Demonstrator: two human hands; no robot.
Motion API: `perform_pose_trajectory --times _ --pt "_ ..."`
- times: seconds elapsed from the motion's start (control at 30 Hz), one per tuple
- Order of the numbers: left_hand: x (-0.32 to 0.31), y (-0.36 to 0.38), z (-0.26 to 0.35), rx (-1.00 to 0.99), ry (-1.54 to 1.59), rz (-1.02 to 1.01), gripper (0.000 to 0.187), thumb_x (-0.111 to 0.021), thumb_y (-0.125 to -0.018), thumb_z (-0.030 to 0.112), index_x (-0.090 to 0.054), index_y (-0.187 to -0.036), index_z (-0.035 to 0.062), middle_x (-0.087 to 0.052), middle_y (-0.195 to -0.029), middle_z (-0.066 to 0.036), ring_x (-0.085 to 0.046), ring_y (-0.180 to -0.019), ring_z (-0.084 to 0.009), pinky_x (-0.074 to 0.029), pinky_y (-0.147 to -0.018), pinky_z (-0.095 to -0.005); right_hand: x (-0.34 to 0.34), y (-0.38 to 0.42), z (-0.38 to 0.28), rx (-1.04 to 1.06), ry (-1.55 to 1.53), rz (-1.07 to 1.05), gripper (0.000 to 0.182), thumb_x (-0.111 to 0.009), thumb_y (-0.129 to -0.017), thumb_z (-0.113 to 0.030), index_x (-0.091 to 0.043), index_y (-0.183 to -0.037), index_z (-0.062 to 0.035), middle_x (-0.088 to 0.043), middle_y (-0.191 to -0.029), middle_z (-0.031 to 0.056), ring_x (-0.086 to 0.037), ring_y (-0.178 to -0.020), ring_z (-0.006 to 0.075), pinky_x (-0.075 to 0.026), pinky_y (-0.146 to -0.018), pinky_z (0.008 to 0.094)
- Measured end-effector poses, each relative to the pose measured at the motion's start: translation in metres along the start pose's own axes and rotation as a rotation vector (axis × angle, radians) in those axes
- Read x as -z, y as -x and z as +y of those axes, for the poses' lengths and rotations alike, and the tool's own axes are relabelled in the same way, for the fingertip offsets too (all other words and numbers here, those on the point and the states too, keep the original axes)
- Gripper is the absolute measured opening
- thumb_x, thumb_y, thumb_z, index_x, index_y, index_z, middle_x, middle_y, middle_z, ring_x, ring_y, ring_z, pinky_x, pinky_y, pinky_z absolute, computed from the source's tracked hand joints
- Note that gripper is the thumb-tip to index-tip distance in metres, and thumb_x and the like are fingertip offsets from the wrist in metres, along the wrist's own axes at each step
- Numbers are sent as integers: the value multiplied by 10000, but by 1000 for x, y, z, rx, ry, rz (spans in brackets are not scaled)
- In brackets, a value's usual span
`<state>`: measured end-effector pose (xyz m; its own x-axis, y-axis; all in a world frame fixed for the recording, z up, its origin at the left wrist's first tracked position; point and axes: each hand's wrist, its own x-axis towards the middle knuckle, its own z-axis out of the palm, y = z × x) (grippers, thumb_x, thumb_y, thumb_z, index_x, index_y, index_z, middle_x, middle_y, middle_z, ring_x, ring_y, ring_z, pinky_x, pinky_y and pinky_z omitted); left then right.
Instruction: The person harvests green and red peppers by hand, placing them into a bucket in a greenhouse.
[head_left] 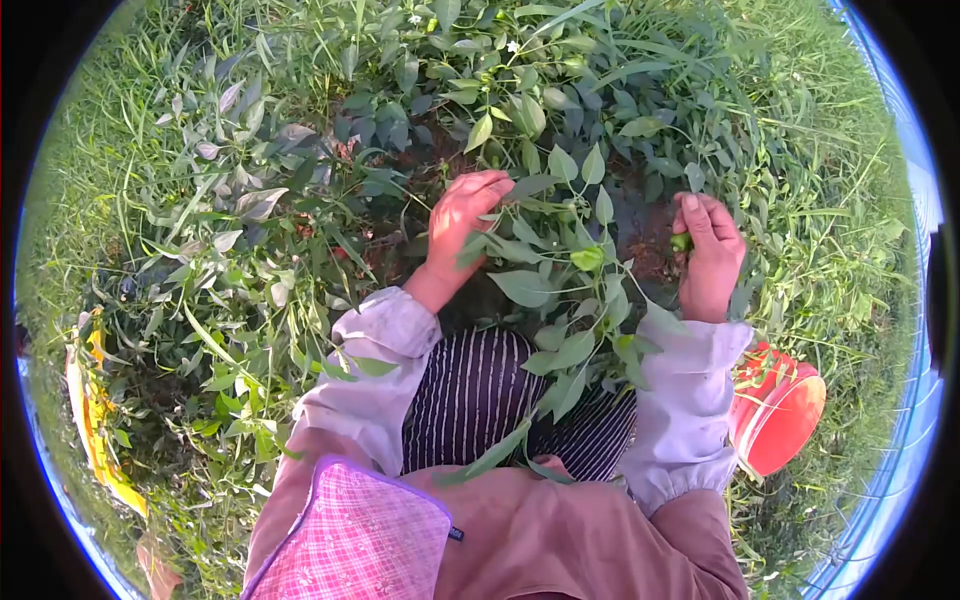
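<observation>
A leafy pepper plant (525, 287) rises between my two hands, its branches leaning over my striped lap. My left hand (462, 222) is closed at the plant's left side, its fingertips against a leafy branch; foliage partly hides the grip. On the other side, my right hand (710, 245) is closed with the thumb up, and a small green pepper (681, 242) shows at its fingers. A pale green pepper (588, 259) hangs among the leaves between the hands.
A red bucket (775, 410) stands in the grass by my right forearm. Dense plants and grass surround me. Yellow plastic (105, 430) lies at the far left. A pink checked cloth (360, 530) hangs in front of my chest.
</observation>
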<state>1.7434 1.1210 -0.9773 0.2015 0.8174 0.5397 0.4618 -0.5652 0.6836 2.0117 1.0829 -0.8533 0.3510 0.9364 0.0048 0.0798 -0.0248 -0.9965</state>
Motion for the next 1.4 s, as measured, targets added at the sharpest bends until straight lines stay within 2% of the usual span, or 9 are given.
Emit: perform_pose_trajectory --times 0.3,0.47,0.63,0.77,0.9,1.03,1.1,1.17,1.4 --pt "4 -5 2 -102 -50 -21 343 -641 -668 74 -661 -1008 31 -648 -1089 -120 -604 -1026 -326 -500 -864 -403 38 37 -62 221 556 128 209 -683 -893 -157 -678 -1046 -14 -656 -854 -1 -540 -720 34 -415 -615 170" --pt "15 3 -14 -93 23 -234 329 -637 -642 -51 -681 -961 22 -640 -1133 -114 -605 -1064 -306 -494 -886 -379 256 41 -69 460 914 668 298 -596 -956 -202 -633 -1170 2 -663 -1106 95 -607 -997 151 -477 -895 283" --pt "20 -11 -23 137 267 -309 294 -616 -736 -4 -678 -1021 32 -665 -1039 -111 -628 -1005 -258 -485 -880 -346 510 79 -66 -326 1816 642 444 -534 -917 -356 -576 -1242 -56 -618 -1169 223 -586 -1096 379 -468 -894 451" --pt "11 -25 -13 235 372 -285 239 -593 -780 16 -655 -1011 24 -663 -939 -86 -632 -902 -202 -482 -818 -328 381 51 -100 -333 1803 602 471 -601 -896 -306 -552 -1265 -18 -587 -1219 254 -577 -1120 395 -476 -924 429" --pt "-12 -14 -16 328 473 -227 221 -579 -797 6 -651 -1006 12 -662 -919 -55 -614 -894 -153 -477 -812 -304 131 22 -71 387 729 191 250 -610 -913 -110 -616 -1130 14 -664 -1087 127 -633 -975 202 -499 -844 314" --pt "-4 -10 -14 551 666 -263 228 -550 -810 -44 -654 -1008 2 -667 -942 -20 -595 -907 -106 -467 -818 -265 -77 29 -11 613 1124 -348 622 -735 -768 -283 -487 -1259 9 -601 -1165 189 -629 -973 331 -522 -802 404" --pt "-2 -5 -30 491 692 -276 239 -554 -815 -50 -658 -1022 11 -668 -961 -23 -595 -895 -87 -467 -815 -253 -109 28 40 441 1307 -471 683 -726 -751 -291 -463 -1277 55 -640 -1048 196 -672 -863 289 -551 -664 388" --pt "8 -7 -37 620 792 -212 228 -541 -833 -49 -647 -1027 8 -665 -945 -42 -615 -879 -121 -491 -808 -270 -109 30 104 365 1340 -554 250 -612 -742 -111 -605 -972 -13 -625 -664 112 -656 -612 315 -530 -535 403" --pt "27 -64 -112 977 900 725 173 -526 -881 95 -552 -1016 -10 -594 -884 -105 -604 -731 -195 -553 -691 -303 -73 79 158 432 1268 -682 159 -561 -769 -156 -594 -913 -97 -605 -765 138 -635 -644 338 -488 -538 453"
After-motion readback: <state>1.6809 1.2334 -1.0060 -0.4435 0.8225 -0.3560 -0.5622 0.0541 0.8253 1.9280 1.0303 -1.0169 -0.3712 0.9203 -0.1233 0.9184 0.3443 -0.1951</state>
